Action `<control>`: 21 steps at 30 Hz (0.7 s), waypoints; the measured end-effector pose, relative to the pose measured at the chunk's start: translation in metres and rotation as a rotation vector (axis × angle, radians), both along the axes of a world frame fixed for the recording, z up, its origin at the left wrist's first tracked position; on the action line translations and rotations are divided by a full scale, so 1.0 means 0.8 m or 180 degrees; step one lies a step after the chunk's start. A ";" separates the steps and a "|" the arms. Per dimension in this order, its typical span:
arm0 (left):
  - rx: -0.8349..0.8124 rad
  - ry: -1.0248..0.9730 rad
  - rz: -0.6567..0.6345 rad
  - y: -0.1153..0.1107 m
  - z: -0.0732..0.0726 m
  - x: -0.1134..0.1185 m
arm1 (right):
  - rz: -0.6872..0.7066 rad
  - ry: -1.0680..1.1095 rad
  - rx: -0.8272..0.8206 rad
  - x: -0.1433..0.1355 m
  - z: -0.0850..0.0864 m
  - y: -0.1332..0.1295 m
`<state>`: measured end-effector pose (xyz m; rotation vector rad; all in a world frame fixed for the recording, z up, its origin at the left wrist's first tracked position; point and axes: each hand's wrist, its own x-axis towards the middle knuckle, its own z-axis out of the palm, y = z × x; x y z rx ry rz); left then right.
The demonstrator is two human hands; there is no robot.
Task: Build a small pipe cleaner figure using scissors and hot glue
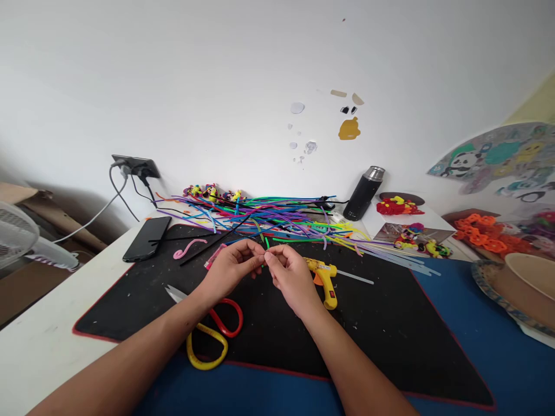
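My left hand (232, 267) and my right hand (295, 282) meet fingertip to fingertip above the black mat (277, 332). Between their pinched fingers is a short green pipe cleaner (267, 244), its tip poking up; the fingers hide most of it. Just right of my right hand lies a yellow glue gun (330, 292) with a glue stick (358, 278) in its back. Scissors (207, 364) with one red and one yellow handle lie under my left forearm, which covers their middle. A curled pink pipe cleaner (187, 248) rests left of my left hand.
A pile of coloured pipe cleaners (281, 216) runs along the wall. A phone (147, 240) lies at the left, near a fan (26, 237). A black flask (364, 193), a white box (416, 214) and a round basket (489, 277) stand at the right.
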<state>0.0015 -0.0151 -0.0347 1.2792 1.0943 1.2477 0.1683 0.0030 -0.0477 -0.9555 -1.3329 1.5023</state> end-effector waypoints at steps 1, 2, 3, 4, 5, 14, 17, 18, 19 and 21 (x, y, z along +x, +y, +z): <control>-0.0005 0.0001 -0.0019 0.000 0.000 0.000 | -0.0009 -0.0037 0.0024 0.000 0.000 0.000; -0.0012 -0.0012 -0.0040 0.000 0.000 0.001 | -0.0014 -0.0062 0.0045 0.001 -0.001 0.001; -0.0024 -0.0037 -0.0067 0.000 0.000 0.001 | -0.0023 -0.0071 0.0062 0.001 -0.001 0.001; -0.0042 -0.0066 -0.0095 0.000 0.001 0.000 | -0.0039 -0.0065 0.0078 0.002 -0.001 0.001; -0.0072 -0.0078 -0.0125 0.000 0.001 0.000 | -0.0058 -0.0049 0.0094 0.002 0.000 0.001; -0.0352 0.0143 -0.0319 0.000 0.003 -0.007 | -0.0220 -0.0160 0.0344 0.006 0.006 0.001; -0.0358 0.0135 -0.0307 -0.001 0.001 -0.008 | -0.0199 -0.0285 0.0435 0.006 0.007 0.001; -0.0354 0.0144 -0.0309 -0.001 0.002 -0.008 | -0.0194 -0.0330 0.0470 0.006 0.007 0.000; -0.0353 0.0159 -0.0321 -0.002 0.002 -0.008 | -0.0195 -0.0377 0.0504 0.006 0.007 0.000; -0.0358 0.0203 -0.0357 -0.002 0.003 -0.009 | -0.0202 -0.0463 0.0561 0.006 0.007 -0.001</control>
